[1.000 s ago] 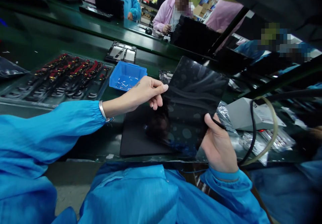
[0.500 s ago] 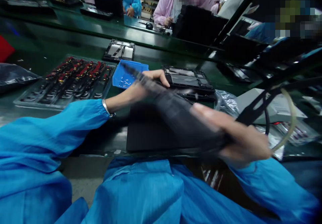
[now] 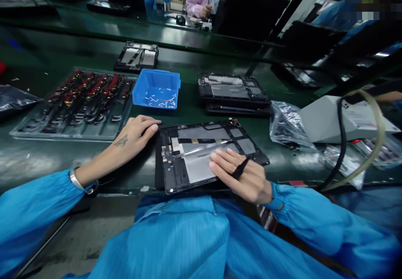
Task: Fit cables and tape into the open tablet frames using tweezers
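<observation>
An opened tablet shell (image 3: 207,153) is lying on the green bench (image 3: 47,162), just in front of the blue bin (image 3: 157,87). The right hand (image 3: 241,176) is resting flat on it, fingers loose; the left hand (image 3: 135,134) is touching its left edge, ungripped.

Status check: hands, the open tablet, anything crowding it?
Left hand flat at tablet's left edge, right hand flat on open tablet. Tablet lies inside-up on dark mat. Blue bin behind, apart.
</observation>
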A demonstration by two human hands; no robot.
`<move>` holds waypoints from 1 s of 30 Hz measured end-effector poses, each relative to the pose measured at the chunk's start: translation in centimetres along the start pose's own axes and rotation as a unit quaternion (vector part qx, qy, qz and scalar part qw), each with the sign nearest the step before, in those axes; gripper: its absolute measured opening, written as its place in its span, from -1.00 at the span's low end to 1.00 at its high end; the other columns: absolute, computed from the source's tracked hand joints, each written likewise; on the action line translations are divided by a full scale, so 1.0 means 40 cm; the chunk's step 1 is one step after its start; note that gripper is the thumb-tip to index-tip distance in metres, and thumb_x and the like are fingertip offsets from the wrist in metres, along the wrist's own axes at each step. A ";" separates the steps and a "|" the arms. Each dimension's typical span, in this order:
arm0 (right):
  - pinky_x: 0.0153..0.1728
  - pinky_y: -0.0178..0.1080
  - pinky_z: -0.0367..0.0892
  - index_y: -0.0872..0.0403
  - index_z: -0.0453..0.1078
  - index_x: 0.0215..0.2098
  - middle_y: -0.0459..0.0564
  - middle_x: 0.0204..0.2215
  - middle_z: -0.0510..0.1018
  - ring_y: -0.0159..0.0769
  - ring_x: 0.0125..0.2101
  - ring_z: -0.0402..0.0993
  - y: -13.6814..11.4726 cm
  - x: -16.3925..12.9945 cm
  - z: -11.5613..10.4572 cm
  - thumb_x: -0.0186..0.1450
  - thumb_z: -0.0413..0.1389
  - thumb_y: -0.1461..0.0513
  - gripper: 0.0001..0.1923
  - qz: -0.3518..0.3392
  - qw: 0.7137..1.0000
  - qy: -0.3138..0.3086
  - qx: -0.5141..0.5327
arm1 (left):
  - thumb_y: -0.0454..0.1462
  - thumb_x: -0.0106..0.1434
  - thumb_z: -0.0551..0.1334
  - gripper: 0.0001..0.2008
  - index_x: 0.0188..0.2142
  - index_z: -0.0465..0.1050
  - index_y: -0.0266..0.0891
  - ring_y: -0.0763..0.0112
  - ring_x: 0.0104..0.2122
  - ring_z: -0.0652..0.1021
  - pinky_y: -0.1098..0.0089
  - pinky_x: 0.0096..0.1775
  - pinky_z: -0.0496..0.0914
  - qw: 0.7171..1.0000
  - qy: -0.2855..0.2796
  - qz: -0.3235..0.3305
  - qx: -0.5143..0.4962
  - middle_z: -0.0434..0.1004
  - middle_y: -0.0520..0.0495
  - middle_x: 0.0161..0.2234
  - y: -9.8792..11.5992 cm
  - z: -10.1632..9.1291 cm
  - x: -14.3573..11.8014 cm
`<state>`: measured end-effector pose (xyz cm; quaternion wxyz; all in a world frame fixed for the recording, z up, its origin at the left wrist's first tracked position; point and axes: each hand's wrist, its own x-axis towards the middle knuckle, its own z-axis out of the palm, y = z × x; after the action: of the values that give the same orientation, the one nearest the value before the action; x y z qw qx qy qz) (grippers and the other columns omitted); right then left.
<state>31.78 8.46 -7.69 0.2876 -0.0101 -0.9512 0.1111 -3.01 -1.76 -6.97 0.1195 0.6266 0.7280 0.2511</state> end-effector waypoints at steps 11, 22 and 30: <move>0.21 0.17 0.39 0.30 0.46 0.09 0.41 0.08 0.57 0.10 0.20 0.45 -0.037 0.008 0.039 0.36 0.22 0.29 -0.64 -0.072 0.990 -0.014 -0.124 | 0.19 0.29 0.09 -0.25 0.30 0.15 -0.20 -0.11 0.34 0.18 -0.15 0.32 0.10 0.976 -0.084 -0.101 -0.173 0.19 -0.27 0.35 0.075 0.029 -0.053; 0.31 0.14 0.28 0.22 0.44 0.07 0.34 0.03 0.62 0.03 0.30 0.32 0.040 0.050 -0.042 0.33 0.23 0.35 -0.66 -0.083 0.980 0.114 -0.138 | -0.29 0.15 0.40 -0.35 0.22 0.26 -0.15 0.44 -0.37 0.54 0.41 -0.33 0.42 0.859 0.046 -0.063 -0.506 0.55 0.03 -0.23 0.199 -0.125 0.188; 0.23 0.12 0.41 0.25 0.40 0.13 0.31 0.08 0.58 -0.01 0.27 0.38 0.133 0.071 -0.016 0.32 0.21 0.42 -0.59 0.024 0.988 0.111 -0.101 | -0.47 0.28 0.18 -0.75 -0.07 0.37 -0.25 0.45 -0.33 0.51 0.31 -0.13 0.46 0.844 0.163 -0.074 -0.505 0.47 0.07 -0.39 0.003 -0.233 0.756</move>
<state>29.51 14.00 -6.77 0.3861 -0.0740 -0.9193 0.0198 -13.11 25.65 5.23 0.3174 0.3735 0.5535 0.6733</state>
